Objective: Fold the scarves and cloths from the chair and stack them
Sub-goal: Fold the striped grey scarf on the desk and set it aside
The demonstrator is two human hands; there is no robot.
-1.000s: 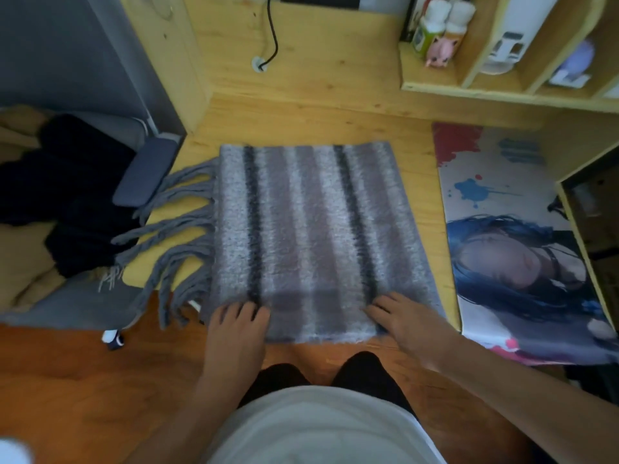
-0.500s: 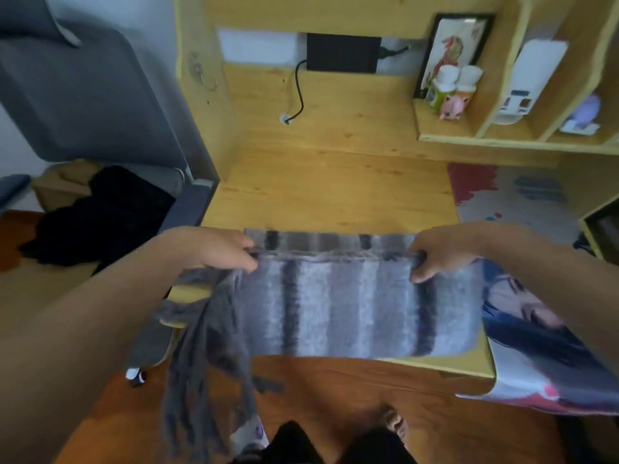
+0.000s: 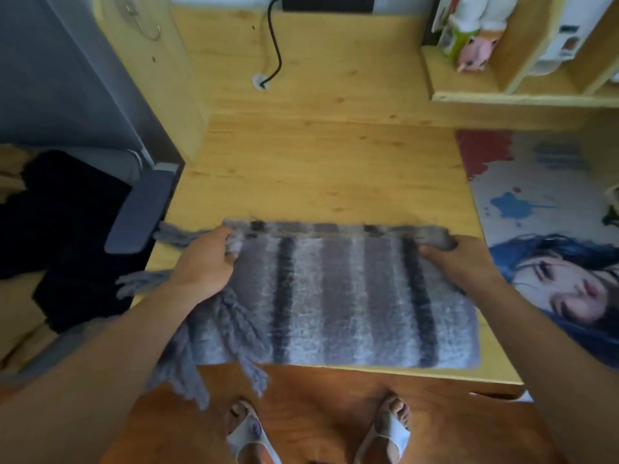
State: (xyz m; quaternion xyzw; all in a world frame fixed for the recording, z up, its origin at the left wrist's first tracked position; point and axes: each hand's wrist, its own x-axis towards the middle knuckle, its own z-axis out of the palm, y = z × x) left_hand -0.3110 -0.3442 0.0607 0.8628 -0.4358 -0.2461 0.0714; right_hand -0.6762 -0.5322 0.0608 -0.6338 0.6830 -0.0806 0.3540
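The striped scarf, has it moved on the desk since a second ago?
Yes. The striped scarf got folded toward the desk's near edge, leaving more bare wood behind it.

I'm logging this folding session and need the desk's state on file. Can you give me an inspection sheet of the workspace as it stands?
Surface: wooden desk, far half bare wood.
Job's things: grey striped scarf lies folded along the desk's near edge; its fringe hangs off the front left.
Clutter: printed desk mat on the right; bottles and a pink figurine on the shelf.
Grippers: left hand grips the scarf's far left corner; right hand grips the far right corner.
Cables: black cable runs down the back panel into a port.
Surroundings: chair at left with dark cloths on it; wooden floor below.
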